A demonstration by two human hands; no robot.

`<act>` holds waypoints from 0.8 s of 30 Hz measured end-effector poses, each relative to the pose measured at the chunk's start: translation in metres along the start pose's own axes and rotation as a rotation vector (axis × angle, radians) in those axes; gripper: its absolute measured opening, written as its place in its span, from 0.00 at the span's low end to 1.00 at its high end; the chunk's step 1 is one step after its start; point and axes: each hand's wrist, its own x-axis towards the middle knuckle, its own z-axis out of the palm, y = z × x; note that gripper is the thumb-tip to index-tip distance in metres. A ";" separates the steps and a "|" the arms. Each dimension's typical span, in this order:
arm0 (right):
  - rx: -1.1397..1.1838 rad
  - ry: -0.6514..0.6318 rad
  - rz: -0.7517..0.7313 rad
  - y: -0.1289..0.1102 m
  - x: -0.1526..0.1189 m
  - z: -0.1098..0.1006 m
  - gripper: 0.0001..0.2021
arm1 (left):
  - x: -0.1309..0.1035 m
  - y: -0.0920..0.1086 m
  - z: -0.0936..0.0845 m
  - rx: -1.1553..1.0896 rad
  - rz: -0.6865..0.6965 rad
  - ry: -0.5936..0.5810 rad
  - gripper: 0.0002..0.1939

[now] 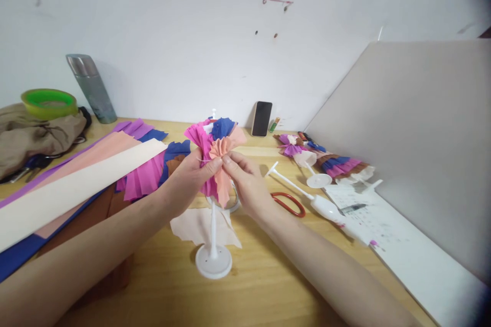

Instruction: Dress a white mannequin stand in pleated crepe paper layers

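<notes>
Pink, blue and peach crepe paper [220,147] is bunched at the top of a white stand [214,261] with a round base. My left hand [195,171] pinches the gathered paper from the left, a thin strand showing by its fingers. From the right, my right hand [243,176] grips the peach part between thumb and fingers, its thumb tip close to the left one. A pale paper piece [199,227] lies flat behind the base. Partly hidden by the hands is a pair of scissors, with a red handle [289,204] showing to the right.
Stacked crepe strips [95,176] cover the left side, near a bottle [92,89] and green tape roll [49,103]. A phone [262,118] leans on the wall. White cup-topped stands [325,208], more ruffled paper [341,166] and a stained white sheet [406,245] are at the right.
</notes>
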 end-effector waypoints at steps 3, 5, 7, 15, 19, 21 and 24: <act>0.009 -0.050 -0.005 0.000 -0.001 -0.001 0.16 | 0.001 0.002 0.002 -0.030 -0.014 0.025 0.19; -0.022 -0.083 0.012 -0.002 0.000 -0.001 0.15 | 0.001 0.003 0.002 -0.048 -0.041 0.051 0.19; -0.047 -0.086 0.031 -0.003 0.000 -0.002 0.15 | 0.001 0.003 0.002 -0.081 -0.080 0.056 0.20; 0.078 -0.069 0.111 -0.003 0.002 -0.003 0.15 | 0.000 0.006 0.001 -0.217 -0.137 0.002 0.25; 0.015 -0.030 0.109 -0.001 0.002 -0.001 0.13 | 0.000 0.003 0.002 -0.236 -0.150 0.009 0.22; -0.065 0.006 0.078 0.001 0.002 0.001 0.14 | 0.000 0.001 0.002 -0.216 -0.157 0.014 0.19; -0.187 0.075 0.033 0.005 0.002 0.004 0.15 | 0.000 -0.003 0.002 -0.177 -0.161 0.021 0.18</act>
